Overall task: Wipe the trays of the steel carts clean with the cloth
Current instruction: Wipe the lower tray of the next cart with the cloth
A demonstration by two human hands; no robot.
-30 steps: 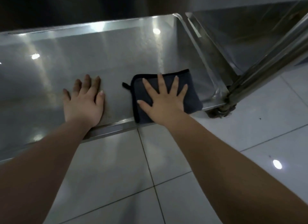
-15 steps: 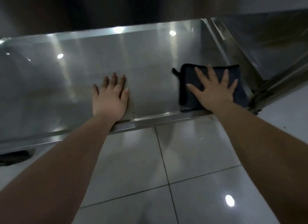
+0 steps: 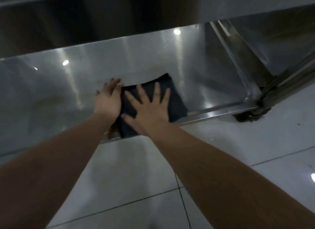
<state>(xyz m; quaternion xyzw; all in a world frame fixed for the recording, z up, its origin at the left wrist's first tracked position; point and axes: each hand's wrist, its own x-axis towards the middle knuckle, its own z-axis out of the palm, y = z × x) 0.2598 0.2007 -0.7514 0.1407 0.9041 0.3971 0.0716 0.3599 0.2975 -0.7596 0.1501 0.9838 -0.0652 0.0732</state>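
Note:
A dark folded cloth [image 3: 177, 101] lies on the low steel cart tray [image 3: 51, 92], close to its front rim. My right hand [image 3: 150, 106] presses flat on the cloth with the fingers spread. My left hand [image 3: 108, 99] rests flat on the tray right beside the cloth's left edge, its fingers straight and touching that edge. The cloth's near-left corner hangs over the tray's front lip.
A steel post [image 3: 289, 82] and a dark caster [image 3: 250, 116] stand at the tray's right front corner. A second steel tray [image 3: 281, 41] adjoins on the right. An upper shelf [image 3: 102, 0] overhangs the back. White floor tiles [image 3: 136, 177] lie below my arms.
My right hand has slid the cloth leftward from the tray's right end until it meets my left hand. The left hand has stayed flat on the tray.

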